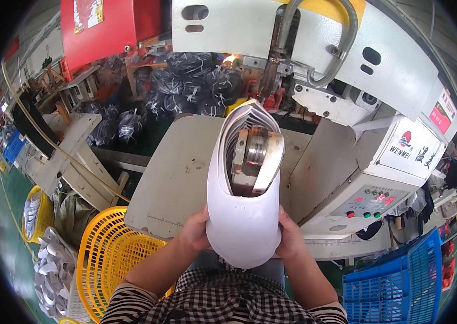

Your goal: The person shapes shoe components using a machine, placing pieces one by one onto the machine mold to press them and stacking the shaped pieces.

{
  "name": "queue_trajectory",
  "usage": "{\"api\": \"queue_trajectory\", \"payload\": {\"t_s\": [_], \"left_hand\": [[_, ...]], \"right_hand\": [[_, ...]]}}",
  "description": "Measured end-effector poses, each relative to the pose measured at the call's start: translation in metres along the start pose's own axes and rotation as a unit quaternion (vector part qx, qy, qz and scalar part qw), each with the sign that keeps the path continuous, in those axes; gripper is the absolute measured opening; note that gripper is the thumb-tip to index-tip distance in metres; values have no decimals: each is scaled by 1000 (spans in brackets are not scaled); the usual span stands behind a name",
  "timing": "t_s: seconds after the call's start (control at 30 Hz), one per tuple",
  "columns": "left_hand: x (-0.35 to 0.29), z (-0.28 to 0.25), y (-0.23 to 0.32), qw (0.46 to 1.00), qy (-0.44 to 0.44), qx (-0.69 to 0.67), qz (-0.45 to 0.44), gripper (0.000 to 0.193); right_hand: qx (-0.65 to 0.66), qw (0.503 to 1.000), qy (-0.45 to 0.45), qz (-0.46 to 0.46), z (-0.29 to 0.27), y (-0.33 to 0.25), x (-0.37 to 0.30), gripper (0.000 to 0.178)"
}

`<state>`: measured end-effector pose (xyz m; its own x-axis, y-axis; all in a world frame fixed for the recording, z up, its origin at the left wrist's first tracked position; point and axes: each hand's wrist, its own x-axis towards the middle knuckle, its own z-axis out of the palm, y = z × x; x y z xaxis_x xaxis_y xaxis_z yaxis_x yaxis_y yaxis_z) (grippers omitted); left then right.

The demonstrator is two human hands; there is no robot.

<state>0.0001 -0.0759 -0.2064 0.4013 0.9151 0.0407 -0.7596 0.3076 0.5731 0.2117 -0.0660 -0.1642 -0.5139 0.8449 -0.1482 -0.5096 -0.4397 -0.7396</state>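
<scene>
A thick nest of white shoe-upper-like pieces (243, 229), stacked one inside another, is in front of me, its rounded end toward my body. My left hand (196, 231) is closed on its left side, the thumb along the edge. On the opposite side my right hand (291, 236) grips it too. The fingers of both hands are partly hidden beneath the stack. Through the stack's opening shows a worn metal machine head (254, 154) with a round shiny part; whether the stack touches it I cannot tell.
The pale machine table (177, 167) lies behind the stack, with a control box (369, 202) at right. Overhead is the machine's arm (228, 27) with a grey hose (351, 32). A yellow basket (90, 264) stands left, blue crates (395, 283) right. Black bags (188, 81) are piled beyond.
</scene>
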Motion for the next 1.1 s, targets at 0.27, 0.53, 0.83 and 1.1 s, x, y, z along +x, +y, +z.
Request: {"api": "queue_trajectory", "payload": {"t_s": [0.27,0.53,0.83,1.1], "left_hand": [[-2,3,-2,1000,-14,-9,12,59],[-2,13,2,997,-4,-67,-30,57],[-9,21,5,999,-21,-36,-10,60],[-10,32,-9,995,-10,-93,-26,63]], "right_hand": [[113,993,-17,-3,-18,9,20,53],[114,988,-50,-94,-10,14,28,53],[142,987,-51,-57,-18,22,33,42],[108,980,-120,-118,-18,18,25,51]]}}
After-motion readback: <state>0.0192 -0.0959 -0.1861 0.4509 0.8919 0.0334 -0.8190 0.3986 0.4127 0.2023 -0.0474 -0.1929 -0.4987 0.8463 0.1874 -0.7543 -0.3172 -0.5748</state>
